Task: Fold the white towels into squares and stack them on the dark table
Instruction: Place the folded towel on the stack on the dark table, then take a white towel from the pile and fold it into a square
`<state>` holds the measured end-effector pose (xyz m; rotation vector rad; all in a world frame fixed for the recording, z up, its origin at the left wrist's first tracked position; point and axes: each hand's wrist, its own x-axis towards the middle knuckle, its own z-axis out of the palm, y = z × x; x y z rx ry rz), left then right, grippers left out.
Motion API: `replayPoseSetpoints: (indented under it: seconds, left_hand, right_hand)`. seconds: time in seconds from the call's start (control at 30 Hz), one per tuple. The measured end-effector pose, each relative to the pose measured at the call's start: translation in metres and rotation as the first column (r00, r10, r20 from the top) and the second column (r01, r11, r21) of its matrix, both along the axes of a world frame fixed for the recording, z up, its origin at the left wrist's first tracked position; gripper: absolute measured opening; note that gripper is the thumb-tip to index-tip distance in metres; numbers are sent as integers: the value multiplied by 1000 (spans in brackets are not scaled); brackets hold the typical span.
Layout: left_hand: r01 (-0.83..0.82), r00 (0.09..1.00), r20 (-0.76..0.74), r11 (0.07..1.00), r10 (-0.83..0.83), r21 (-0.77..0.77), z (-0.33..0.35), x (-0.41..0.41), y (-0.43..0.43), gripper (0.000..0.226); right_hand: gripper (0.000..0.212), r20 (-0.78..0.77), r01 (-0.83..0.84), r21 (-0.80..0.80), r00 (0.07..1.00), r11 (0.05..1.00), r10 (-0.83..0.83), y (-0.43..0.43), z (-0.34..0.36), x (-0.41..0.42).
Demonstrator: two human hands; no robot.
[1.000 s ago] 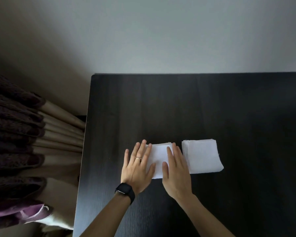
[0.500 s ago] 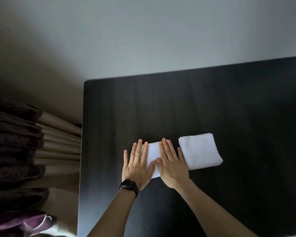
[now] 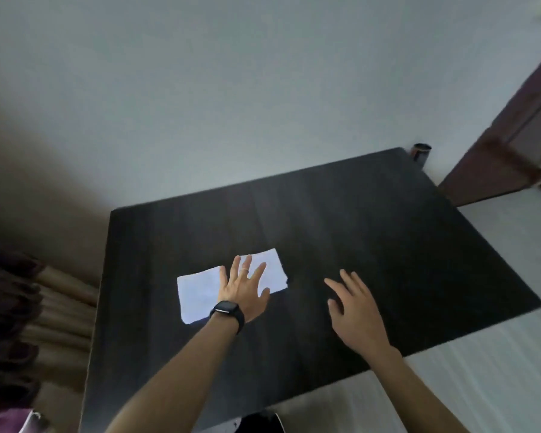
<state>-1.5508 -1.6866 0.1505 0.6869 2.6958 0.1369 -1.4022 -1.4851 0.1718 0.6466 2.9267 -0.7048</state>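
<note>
two folded white towels lie side by side on the dark table [image 3: 388, 232], left of its middle: left towel [image 3: 197, 293], right towel [image 3: 274, 268]. left hand [image 3: 244, 292], fingers spread and straight, lies over where the two meet; contact pressure cannot be told. black watch [image 3: 227, 311] on its wrist. right hand [image 3: 353, 307], fingers loosely straight, holds nothing, over bare table, apart from the towels.

right hand [image 3: 353, 307]: coming off left towel [image 3: 197, 295], spreading over bare table [image 3: 419, 245] | left hand [image 3: 244, 292]: shifting right, reaching onto right towel [image 3: 274, 264] | view: swinging right
</note>
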Motion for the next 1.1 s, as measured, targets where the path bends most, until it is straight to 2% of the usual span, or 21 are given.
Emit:
replayPoseSetpoints:
  seconds: [0.1, 0.2, 0.37, 0.5, 0.63, 0.73, 0.8, 0.97, 1.1]
  left_hand:
    - [139, 990, 4, 985, -140, 101, 32, 61, 94, 62]
    - [333, 942, -24, 920, -336, 209, 69, 134, 197, 63]
    - [642, 759, -166, 683, -629, 348, 140, 273, 361, 61]
    - [792, 583, -288, 455, -760, 407, 197, 384, 467, 62]
    - [861, 419, -362, 236, -833, 451, 242, 480, 547, 62]
    - [880, 308, -407, 95, -860, 466, 266, 545, 603, 59]
    - [880, 258, -431, 26, -865, 475, 277, 588, 647, 59]
    - [847, 174, -485, -121, -857, 517, 301, 684, 763, 58]
    - [831, 116, -497, -191, -860, 523, 318, 752, 856, 60]
  right_hand:
    - [44, -65, 156, 71, 986, 985, -152, 74, 33, 81]
    - [43, -152, 337, 112, 935, 935, -319, 145, 66, 174]
    - [41, -367, 632, 166, 752, 757, -547, 238, 123, 348]
    - [39, -527, 819, 182, 548, 544, -650, 287, 170, 473]
    - [39, -594, 920, 140, 375, 367, -712, 321, 206, 574]
    - [39, -633, 957, 136, 284, 258, -720, 349, 226, 638]
    - [39, -655, 969, 161, 249, 190, -714, 376, 239, 678]
    - [39, -694, 977, 197, 201, 86, -691, 464, 266, 768]
    - [39, -709, 979, 206, 155, 9, -688, 538, 281, 836]
